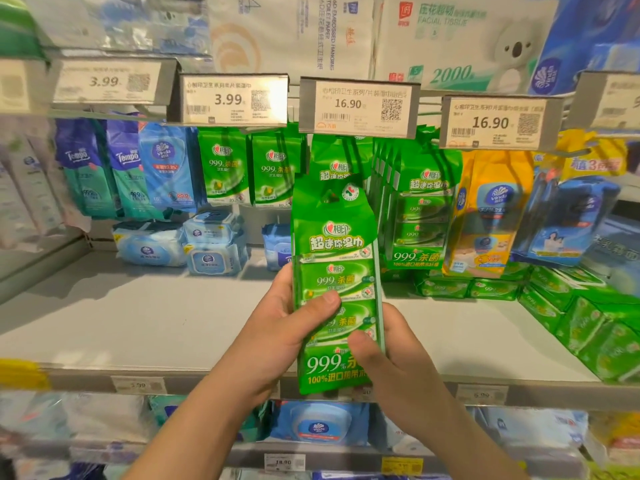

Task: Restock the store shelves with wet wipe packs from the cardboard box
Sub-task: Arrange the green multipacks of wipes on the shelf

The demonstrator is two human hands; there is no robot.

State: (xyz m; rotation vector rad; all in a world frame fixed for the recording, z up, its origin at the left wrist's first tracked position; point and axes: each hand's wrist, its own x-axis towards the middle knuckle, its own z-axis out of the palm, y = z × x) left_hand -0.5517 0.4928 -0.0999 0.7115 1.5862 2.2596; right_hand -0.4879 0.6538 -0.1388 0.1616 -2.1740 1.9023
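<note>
Head view, lower centre of the frame: both forearms rise toward a tall green wet wipe pack, held upright between the two hands. The left hand grips its left edge, thumb laid across the front of the pack; the right hand grips the lower right edge, thumb pressed on the front near the big white print. The cardboard box is not in view.

Just behind the hands, mid-frame, runs the pale shelf, with flat green packs lying on it toward the right.

Farther back, at centre, the top of the held pack reaches up under the 16.90 price tag, where a row of matching hanging packs fills the hook just to the right. Whether the pack's hang hole has caught a hook cannot be told; the tag hides it.

The step in hand looks like hanging this pack on the peg behind that tag. The next move calls for lining the hole at the pack's top with the hook tip and sliding it back, while keeping the pack from folding.
</note>
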